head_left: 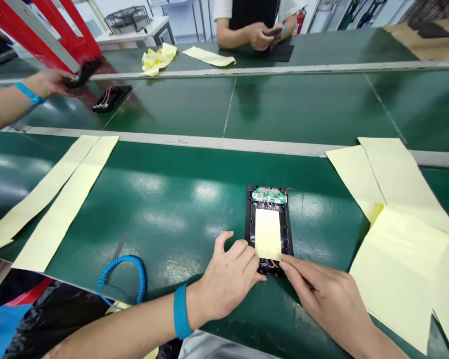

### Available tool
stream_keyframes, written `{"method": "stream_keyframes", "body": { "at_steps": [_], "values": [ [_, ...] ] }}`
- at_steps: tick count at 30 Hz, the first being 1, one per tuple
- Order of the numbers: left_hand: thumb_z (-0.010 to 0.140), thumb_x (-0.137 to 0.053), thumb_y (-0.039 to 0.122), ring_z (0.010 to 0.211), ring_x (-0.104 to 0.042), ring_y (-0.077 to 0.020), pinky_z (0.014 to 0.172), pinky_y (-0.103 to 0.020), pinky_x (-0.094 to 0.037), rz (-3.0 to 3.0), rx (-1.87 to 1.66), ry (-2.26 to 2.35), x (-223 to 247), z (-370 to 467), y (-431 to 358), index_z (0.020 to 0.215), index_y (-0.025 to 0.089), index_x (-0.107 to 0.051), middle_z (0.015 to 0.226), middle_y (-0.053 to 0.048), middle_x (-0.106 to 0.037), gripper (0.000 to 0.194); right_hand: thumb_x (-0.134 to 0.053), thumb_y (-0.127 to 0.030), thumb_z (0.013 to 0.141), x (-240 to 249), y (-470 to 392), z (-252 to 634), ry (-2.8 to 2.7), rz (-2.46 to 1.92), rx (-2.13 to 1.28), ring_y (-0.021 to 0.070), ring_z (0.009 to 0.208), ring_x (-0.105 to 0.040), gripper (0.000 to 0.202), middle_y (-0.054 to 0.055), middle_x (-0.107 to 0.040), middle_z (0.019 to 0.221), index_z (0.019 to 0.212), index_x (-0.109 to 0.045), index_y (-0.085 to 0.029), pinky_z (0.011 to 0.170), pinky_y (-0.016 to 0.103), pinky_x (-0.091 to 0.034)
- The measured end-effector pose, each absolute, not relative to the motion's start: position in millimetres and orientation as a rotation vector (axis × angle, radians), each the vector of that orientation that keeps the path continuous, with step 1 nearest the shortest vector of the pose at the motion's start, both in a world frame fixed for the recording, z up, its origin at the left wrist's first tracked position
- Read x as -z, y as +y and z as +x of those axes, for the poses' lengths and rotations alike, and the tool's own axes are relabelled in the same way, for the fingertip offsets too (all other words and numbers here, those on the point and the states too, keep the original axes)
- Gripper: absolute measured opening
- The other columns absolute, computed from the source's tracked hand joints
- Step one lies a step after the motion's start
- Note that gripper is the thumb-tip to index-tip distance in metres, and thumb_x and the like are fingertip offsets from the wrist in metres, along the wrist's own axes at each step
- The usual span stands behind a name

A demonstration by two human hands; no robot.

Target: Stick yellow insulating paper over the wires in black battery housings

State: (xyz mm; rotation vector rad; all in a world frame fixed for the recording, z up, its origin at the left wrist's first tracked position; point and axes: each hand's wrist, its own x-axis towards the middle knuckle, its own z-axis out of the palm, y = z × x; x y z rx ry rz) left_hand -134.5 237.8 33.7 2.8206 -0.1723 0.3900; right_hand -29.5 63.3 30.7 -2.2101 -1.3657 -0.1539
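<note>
A black rectangular casing (252,227) lies on the green table, with a green circuit board (268,195) at its far end and thin wires near both ends. A pale yellow rectangle (268,233) covers its middle. My left hand (230,279), with a blue band at the wrist, rests against the casing's left and near side, its fingers partly curled and the thumb near the lower edge. From the right, my right hand (324,294) pinches with thumb and index finger at the yellow rectangle's lower right corner.
Yellow sheets (400,269) lie at right, long yellow strips (65,199) at left. A blue coiled cord (144,279) sits near the front edge. Beyond the pale rail, another casing (111,98) lies near a person's hand (52,82). Another person's hands (264,36) hold a dark object.
</note>
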Motion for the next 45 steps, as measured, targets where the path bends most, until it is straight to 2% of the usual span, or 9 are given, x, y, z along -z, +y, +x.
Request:
{"method": "stream_keyframes", "body": {
  "at_steps": [2,3,6,8,12,20,29,39,45],
  "values": [
    [0.089,-0.051,0.042,0.080,-0.052,-0.0167,0.085,-0.039,-0.035,2.676,-0.337,-0.135,-38.5,-126.9,244.6,0.084,0.015,-0.056,0.080,-0.001,-0.060,0.028,-0.047,-0.027,0.092,-27.1,58.4,-30.8,-1.345,-2.160,0.113,0.0071,0.052,-0.055,0.020,-0.001,-0.062,0.068,0.097,-0.063,-0.015,0.051,0.020,-0.036],
    [0.090,-0.049,0.040,0.079,-0.051,-0.0158,0.080,-0.035,-0.037,2.600,-0.320,-0.102,-41.4,-119.9,249.2,0.085,0.016,-0.056,0.080,-0.001,-0.060,0.025,-0.047,-0.030,0.092,-24.8,56.1,-32.8,-1.367,-2.153,0.128,0.0072,0.052,-0.054,0.022,0.000,-0.061,0.071,0.098,-0.062,-0.015,0.051,0.020,-0.037],
    [0.092,-0.045,0.022,0.079,-0.051,-0.0142,0.072,-0.030,-0.038,2.535,-0.297,0.022,-48.3,-87.0,261.9,0.086,0.017,-0.059,0.083,-0.001,-0.060,0.016,-0.044,-0.032,0.093,-16.5,52.7,-40.1,-1.437,-2.186,0.261,0.0072,0.052,-0.053,0.024,0.001,-0.061,0.075,0.092,-0.061,-0.016,0.050,0.022,-0.036],
    [0.091,-0.046,0.018,0.081,-0.051,-0.0157,0.072,-0.031,-0.038,2.653,-0.241,0.019,-49.6,-61.0,265.2,0.085,0.017,-0.062,0.083,-0.001,-0.060,0.017,-0.042,-0.027,0.094,-11.1,53.2,-42.8,-1.426,-2.196,0.326,0.0068,0.052,-0.054,0.023,0.000,-0.060,0.074,0.090,-0.062,-0.016,0.050,0.022,-0.035],
    [0.090,-0.047,0.019,0.084,-0.047,-0.0188,0.070,-0.033,-0.033,2.877,-0.074,-0.086,-47.5,-25.1,260.4,0.086,0.018,-0.064,0.083,-0.002,-0.059,0.017,-0.040,-0.022,0.094,-3.9,55.3,-41.2,-1.381,-2.155,0.285,0.0060,0.053,-0.054,0.023,-0.001,-0.060,0.073,0.091,-0.062,-0.017,0.050,0.022,-0.035],
    [0.087,-0.047,0.013,0.081,-0.044,-0.0177,0.066,-0.033,-0.026,2.930,0.081,-0.149,-57.0,-15.8,257.1,0.076,0.017,-0.061,0.080,-0.002,-0.058,0.018,-0.040,-0.022,0.094,-5.3,56.8,-37.9,-1.358,-2.060,0.308,0.0058,0.048,-0.049,0.020,-0.002,-0.058,0.070,0.092,-0.059,-0.017,0.047,0.021,-0.032],
    [0.086,-0.049,0.012,0.081,-0.044,-0.0168,0.067,-0.033,-0.026,2.917,0.137,-0.132,-57.6,-11.3,257.5,0.078,0.018,-0.059,0.080,0.000,-0.058,0.014,-0.038,-0.021,0.095,-1.6,56.0,-38.2,-1.343,-2.042,0.263,0.0066,0.049,-0.049,0.020,-0.002,-0.058,0.070,0.093,-0.057,-0.018,0.048,0.021,-0.033],
    [0.081,-0.046,0.003,0.077,-0.043,-0.0168,0.064,-0.032,-0.024,2.898,0.178,-0.154,-58.4,-8.1,257.2,0.071,0.016,-0.054,0.077,-0.001,-0.054,0.018,-0.037,-0.018,0.095,-2.7,56.0,-38.2,-1.360,-2.030,0.245,0.0067,0.053,-0.051,0.020,-0.002,-0.057,0.070,0.095,-0.057,-0.018,0.049,0.022,-0.032],
    [0.085,-0.048,0.009,0.079,-0.043,-0.0160,0.068,-0.030,-0.028,2.893,0.166,-0.191,-59.5,-10.0,262.5,0.078,0.016,-0.054,0.080,0.000,-0.055,0.012,-0.036,-0.018,0.095,-1.0,56.7,-38.4,-1.353,-2.056,0.277,0.0062,0.051,-0.050,0.022,-0.001,-0.058,0.073,0.092,-0.058,-0.019,0.047,0.022,-0.033]
  ]
}}
